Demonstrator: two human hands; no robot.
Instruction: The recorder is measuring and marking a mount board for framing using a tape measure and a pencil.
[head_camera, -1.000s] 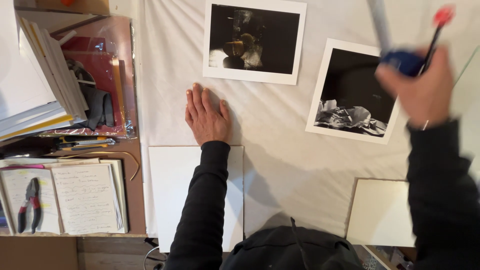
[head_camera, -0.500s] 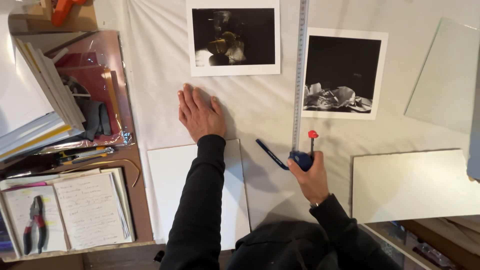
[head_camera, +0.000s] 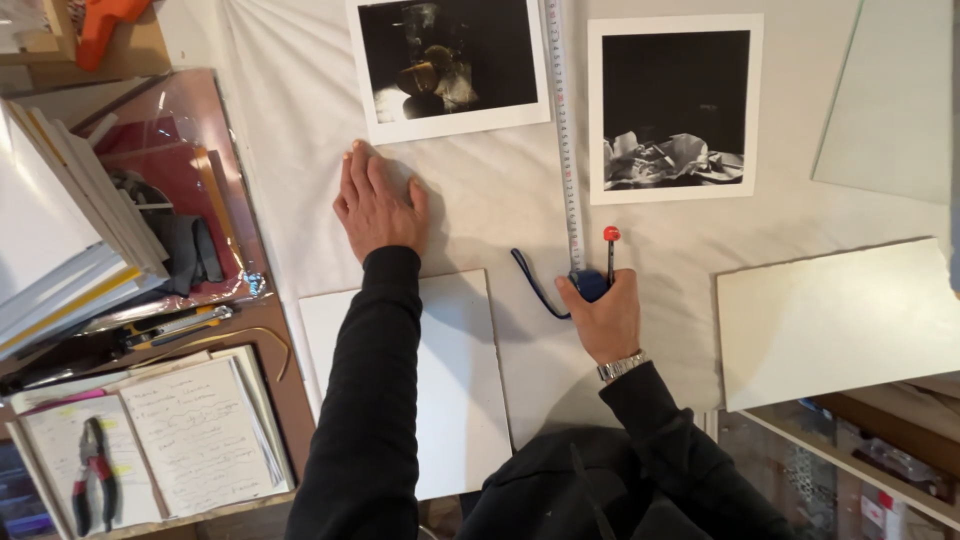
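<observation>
**Tape measure stretched up a white sheet between two photographs**

Nearest the person, a white board (head_camera: 450, 390) lies under the left forearm, and an open notebook (head_camera: 170, 440) with pliers (head_camera: 92, 475) on it sits off to the left. The right hand (head_camera: 603, 318) is closed around the blue case of a tape measure (head_camera: 588, 285), along with a thin pen with a red tip (head_camera: 610, 250); the case's blue strap loops out to its left. Another white board (head_camera: 840, 320) lies to the right of that hand.

The left hand (head_camera: 378, 205) rests open and flat on the white sheet (head_camera: 500, 215), fingers pointing away.

From the case the tape runs straight away from the person, its long axis nearly vertical in the view, passing between two dark photographs with white borders (head_camera: 450, 62) (head_camera: 675, 108) and out past the top edge. Nothing lies across the tape.
</observation>
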